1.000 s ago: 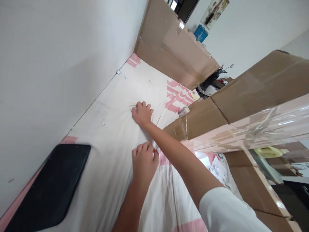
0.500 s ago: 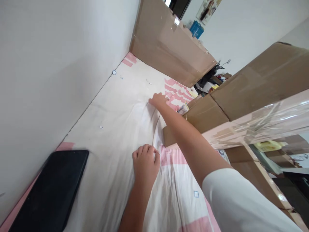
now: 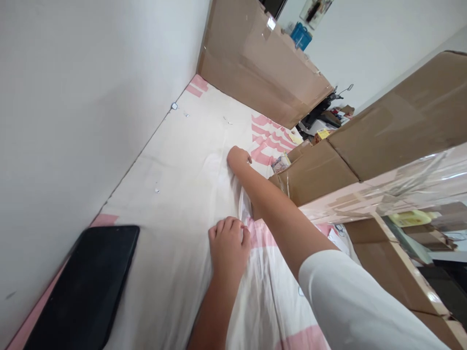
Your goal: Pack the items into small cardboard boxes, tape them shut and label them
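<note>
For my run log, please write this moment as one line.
left hand curled on sheet | right hand pinching sheet fold near cardboard box | flat black device beside wall

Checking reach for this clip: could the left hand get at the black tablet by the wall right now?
Probably yes. The left hand lies curled on the sheet, and only open sheet lies between it and the tablet; nothing stands in the way.
</note>
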### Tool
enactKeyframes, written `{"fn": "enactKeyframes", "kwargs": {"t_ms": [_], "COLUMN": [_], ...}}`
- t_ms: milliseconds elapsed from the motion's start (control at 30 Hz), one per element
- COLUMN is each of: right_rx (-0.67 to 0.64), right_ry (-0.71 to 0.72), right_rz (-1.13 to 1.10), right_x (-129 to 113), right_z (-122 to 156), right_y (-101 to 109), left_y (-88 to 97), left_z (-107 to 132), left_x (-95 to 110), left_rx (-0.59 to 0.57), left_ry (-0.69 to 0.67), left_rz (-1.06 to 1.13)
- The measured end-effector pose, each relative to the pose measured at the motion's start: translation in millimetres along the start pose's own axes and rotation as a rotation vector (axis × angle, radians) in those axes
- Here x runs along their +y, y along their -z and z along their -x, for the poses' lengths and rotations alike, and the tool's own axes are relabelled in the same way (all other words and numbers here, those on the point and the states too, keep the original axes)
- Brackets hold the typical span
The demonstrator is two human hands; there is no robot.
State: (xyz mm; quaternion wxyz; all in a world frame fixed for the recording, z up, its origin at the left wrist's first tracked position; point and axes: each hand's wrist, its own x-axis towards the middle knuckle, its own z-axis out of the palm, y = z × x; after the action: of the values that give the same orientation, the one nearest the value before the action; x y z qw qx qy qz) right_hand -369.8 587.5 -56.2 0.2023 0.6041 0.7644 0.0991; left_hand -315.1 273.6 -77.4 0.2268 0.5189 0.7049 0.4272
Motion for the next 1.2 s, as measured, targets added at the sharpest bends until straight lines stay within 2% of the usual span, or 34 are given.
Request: {"fn": "enactKeyframes", "kwargs": {"t_ms": [233,500,633,867,1200], "right_rx": [0.129,0.198,0.213,0.17,0.135], "right_ry": [0.024,-0.047,-0.059,-0.065,-0.047], "right_rz": [0.344,0.564,0.571,0.514,0.359], "right_x": [-28.4,-37.9,-37.9,-35.9,-32.4], "right_z": [6.6,-2.3,-3.7,-7.0,-2.1], "right_y": [-1.2,-12.2,-14.4,-11.1,-3.6], "left_y": [-0.2,3.5,0.8,-4.5,-4.7], "left_z": [-0.3,0.3,0.4,0.9,1.7], "left_x": [0.3,2.2,1.1,2.4,3.7], "left_rx": [-0.019,-0.06,-0.023,0.068,0.058], "left_ry": [0.004,0.001,-0.011,-0.042,0.006], "left_rz": [-0.017,-0.054,-0.036,0.126,0.139]}}
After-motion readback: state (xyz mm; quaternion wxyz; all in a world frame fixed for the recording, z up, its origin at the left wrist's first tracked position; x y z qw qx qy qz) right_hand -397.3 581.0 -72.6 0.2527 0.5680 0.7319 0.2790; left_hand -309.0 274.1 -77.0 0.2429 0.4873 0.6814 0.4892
